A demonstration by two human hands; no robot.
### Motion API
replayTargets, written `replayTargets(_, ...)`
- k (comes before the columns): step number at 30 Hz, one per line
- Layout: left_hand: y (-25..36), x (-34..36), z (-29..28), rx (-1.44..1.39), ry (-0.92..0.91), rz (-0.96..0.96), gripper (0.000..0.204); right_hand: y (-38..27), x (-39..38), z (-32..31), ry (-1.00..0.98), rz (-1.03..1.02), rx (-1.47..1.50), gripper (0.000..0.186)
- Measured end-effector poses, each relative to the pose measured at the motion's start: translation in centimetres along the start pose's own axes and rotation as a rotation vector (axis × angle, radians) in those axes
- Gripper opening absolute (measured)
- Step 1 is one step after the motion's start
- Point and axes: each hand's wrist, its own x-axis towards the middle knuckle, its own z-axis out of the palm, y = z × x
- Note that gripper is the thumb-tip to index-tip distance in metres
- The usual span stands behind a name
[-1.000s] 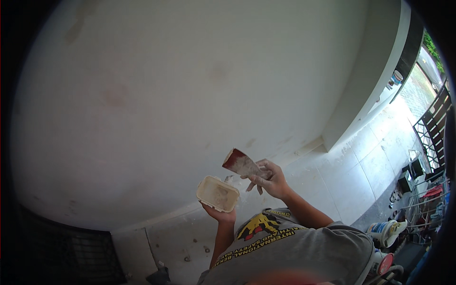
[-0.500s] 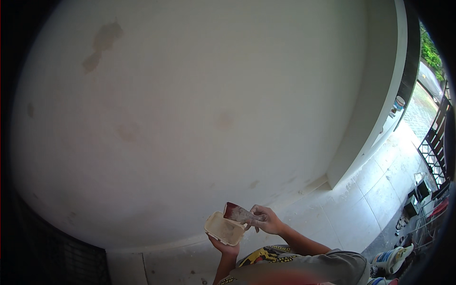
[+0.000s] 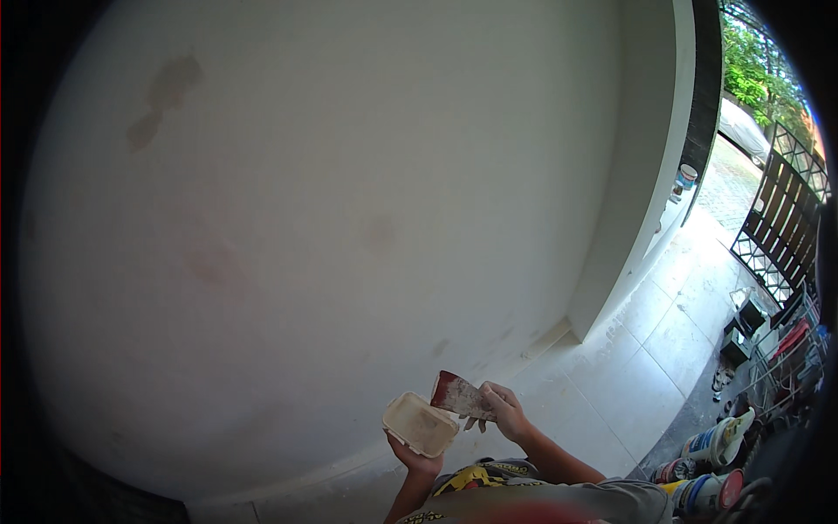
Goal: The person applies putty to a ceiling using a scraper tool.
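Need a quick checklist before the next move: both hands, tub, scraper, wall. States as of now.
1. Tub supported by the left hand: ok, held from below.
2. Scraper secured in the right hand: ok, gripped at its narrow end, wide reddish end free.
3. Tub opening unobstructed by a lid: ok, its inside shows.
4. Scraper clear of the tub rim: cannot tell, they overlap in this view.
5. Enough material in the tub: cannot tell, depth unclear.
6. Wall even in colour: not ok, darker patches at upper left.
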Motion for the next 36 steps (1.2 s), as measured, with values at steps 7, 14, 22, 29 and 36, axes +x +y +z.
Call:
replayTargets(7, 0.5, 0.7, -2.7, -0.002, 0.028, -0.049, 0.066, 2.3, -0.9, 1.4, 0.063, -0.023, -0.035, 0.040)
replayTargets(14, 1.1, 0.5, -4.1, -0.096, -0.009, -0.105, 0.068, 2.8, -3.0, 3.9, 0.115, -0.038, -0.098, 0.053)
replayTargets(22, 1.7, -1.1, -3.4, -0.022, 0.030, -0.046, 0.069, -8.2, 3.3, 2.3, 0.241, -0.483, -0.211, 0.035)
replayTargets(29, 1.0, -3.7, 3.6, -0.116, -0.045, 0.121, 0.070, -34.3, 8.1, 6.6, 0.335, -1.170, -0.644, 0.024)
replayTargets(36, 1.4, -10.8, 19.5, 0.028, 0.025, 0.180, 0.069, -61.7, 8.1, 12.1, 0.471, -1.842, -1.336, 0.032)
